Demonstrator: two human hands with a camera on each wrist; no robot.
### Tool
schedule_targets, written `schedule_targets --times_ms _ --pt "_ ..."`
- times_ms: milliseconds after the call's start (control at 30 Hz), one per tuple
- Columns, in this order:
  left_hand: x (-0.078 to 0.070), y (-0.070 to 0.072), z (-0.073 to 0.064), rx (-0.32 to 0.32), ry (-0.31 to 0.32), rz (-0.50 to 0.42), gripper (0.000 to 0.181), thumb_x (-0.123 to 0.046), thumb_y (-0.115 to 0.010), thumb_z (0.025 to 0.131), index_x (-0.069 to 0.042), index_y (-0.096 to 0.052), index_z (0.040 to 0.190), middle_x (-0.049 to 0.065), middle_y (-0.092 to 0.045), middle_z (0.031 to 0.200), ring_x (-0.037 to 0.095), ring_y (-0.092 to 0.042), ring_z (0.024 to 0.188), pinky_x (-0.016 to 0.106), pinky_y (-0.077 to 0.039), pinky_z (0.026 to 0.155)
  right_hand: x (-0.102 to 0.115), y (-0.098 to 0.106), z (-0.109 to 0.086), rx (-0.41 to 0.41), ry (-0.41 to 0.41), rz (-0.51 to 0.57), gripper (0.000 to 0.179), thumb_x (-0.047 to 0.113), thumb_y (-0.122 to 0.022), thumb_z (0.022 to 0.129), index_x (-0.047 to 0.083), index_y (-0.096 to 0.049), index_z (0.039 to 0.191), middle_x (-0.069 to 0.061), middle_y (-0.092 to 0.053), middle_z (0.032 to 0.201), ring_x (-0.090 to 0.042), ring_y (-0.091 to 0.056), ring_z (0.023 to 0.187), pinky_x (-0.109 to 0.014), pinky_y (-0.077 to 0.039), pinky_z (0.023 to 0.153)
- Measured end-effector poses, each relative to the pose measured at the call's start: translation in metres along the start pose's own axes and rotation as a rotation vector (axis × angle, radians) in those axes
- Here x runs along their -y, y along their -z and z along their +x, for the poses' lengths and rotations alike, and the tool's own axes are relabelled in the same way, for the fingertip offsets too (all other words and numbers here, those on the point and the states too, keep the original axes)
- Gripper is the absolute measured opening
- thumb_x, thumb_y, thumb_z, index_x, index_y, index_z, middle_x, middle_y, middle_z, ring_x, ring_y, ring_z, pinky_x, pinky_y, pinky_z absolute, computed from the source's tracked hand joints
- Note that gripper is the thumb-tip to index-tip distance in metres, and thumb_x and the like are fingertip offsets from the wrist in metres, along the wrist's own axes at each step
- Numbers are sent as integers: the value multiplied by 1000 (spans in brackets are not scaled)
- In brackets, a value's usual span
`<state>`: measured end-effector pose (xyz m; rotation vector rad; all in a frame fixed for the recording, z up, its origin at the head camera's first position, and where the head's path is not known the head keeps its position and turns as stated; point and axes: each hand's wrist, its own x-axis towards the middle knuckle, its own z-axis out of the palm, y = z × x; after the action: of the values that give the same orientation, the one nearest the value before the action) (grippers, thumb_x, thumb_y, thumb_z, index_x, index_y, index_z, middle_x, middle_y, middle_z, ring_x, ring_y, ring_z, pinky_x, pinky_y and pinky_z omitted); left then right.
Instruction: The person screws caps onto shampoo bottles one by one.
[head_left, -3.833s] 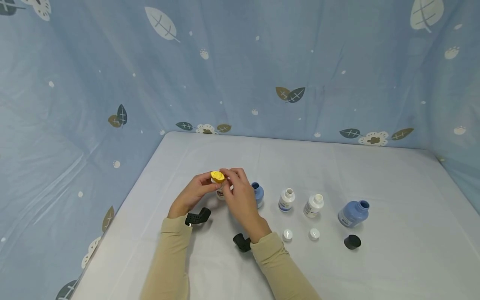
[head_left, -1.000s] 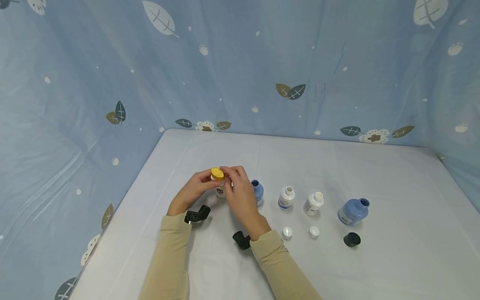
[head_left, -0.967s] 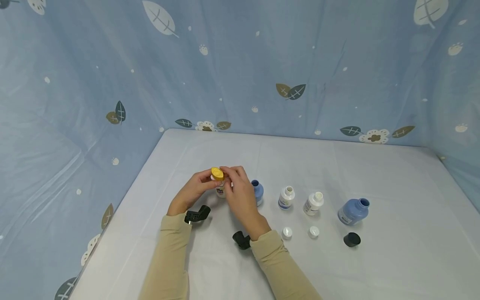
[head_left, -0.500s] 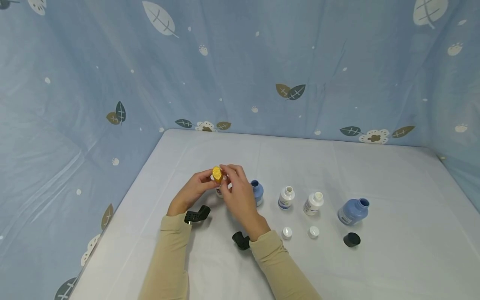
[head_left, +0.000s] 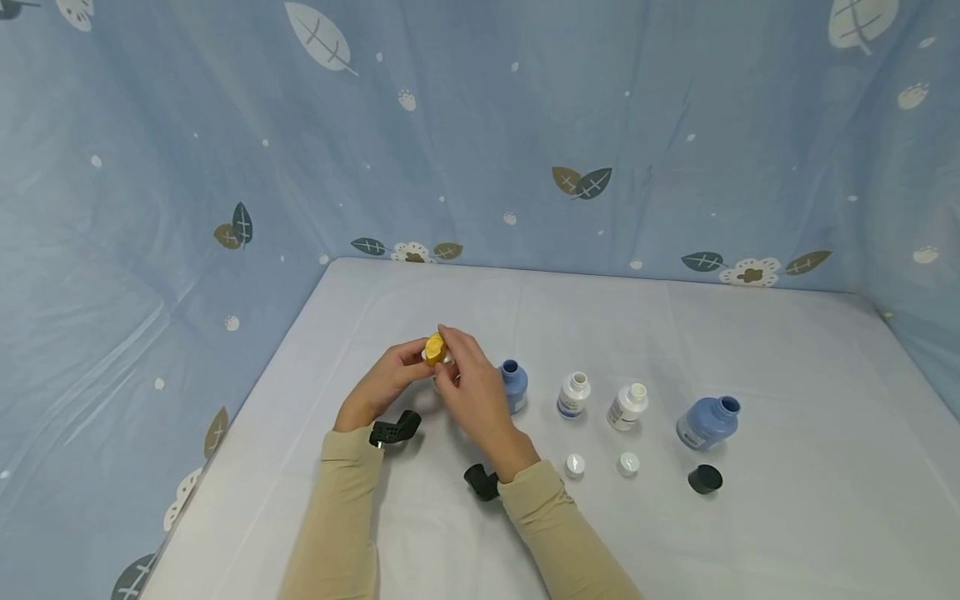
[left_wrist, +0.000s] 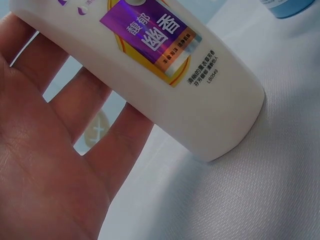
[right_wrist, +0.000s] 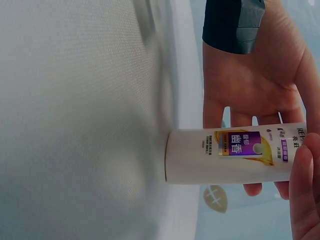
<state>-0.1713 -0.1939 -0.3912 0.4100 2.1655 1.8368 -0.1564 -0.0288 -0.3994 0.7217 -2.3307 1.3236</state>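
My left hand [head_left: 390, 379] grips a white plastic bottle [left_wrist: 200, 95] with a purple-and-gold label, its fingers behind it in the left wrist view. The bottle stands upright, its base at the white cloth. On top sits a yellow flip cap [head_left: 435, 348], between both hands in the head view. My right hand [head_left: 480, 392] pinches the cap with thumb and fingertips. In the right wrist view, right-hand fingers [right_wrist: 304, 192] overlap the bottle's top end and hide the cap. The bottle's body is mostly hidden behind the right hand in the head view.
A blue uncapped bottle [head_left: 514, 386] stands just right of my right hand. Farther right are two white uncapped bottles [head_left: 573, 395] [head_left: 627, 407] and another blue one [head_left: 707, 422]. Two white caps [head_left: 574, 466] [head_left: 628, 464] and a black cap [head_left: 705, 479] lie in front.
The yellow cap has turned between the hands. My right fingers have shifted farther over it, while the left hand stays in place. The other bottles and caps have not moved.
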Motion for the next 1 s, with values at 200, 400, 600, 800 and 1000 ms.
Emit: schedule_targets --times_ms 200,400,600,800,1000 --pt "1 0 1 0 -11 7 38 -5 -53 88 -3 -49 125 10 -51 122 23 -45 111 42 -32 95 0 0 1 -31 -8 -4 45 17 -60 85 12 -47 128 -1 -46 123 -5 -49 68 -15 -43 59" --pt "3 1 3 -9 5 -15 38 -5 -54 88 -3 -49 125 11 -51 123 23 -45 112 43 -30 97 -1 1 0 -33 -41 -2 41 18 -59 86 12 -50 125 -3 -46 119 -6 -49 71 -17 -44 61" --pt "2 0 2 -14 -2 -4 39 -7 -55 88 -1 -48 126 13 -50 122 24 -45 112 44 -30 97 -1 1 0 -32 -52 -12 39 19 -59 86 13 -52 124 -2 -46 119 -7 -50 70 -16 -44 60" --pt "2 0 1 -10 -15 28 40 -10 -55 88 1 -46 126 13 -51 122 23 -46 111 45 -31 96 -1 0 0 -38 -47 -17 39 18 -59 86 12 -52 123 -2 -47 118 -5 -49 70 -16 -43 59" --pt "2 -1 2 -25 -1 2 38 -11 -56 88 1 -50 123 11 -53 119 22 -48 109 42 -32 95 -1 1 0 -60 -46 -33 35 15 -54 87 13 -53 122 -2 -48 115 -5 -49 72 -16 -43 59"
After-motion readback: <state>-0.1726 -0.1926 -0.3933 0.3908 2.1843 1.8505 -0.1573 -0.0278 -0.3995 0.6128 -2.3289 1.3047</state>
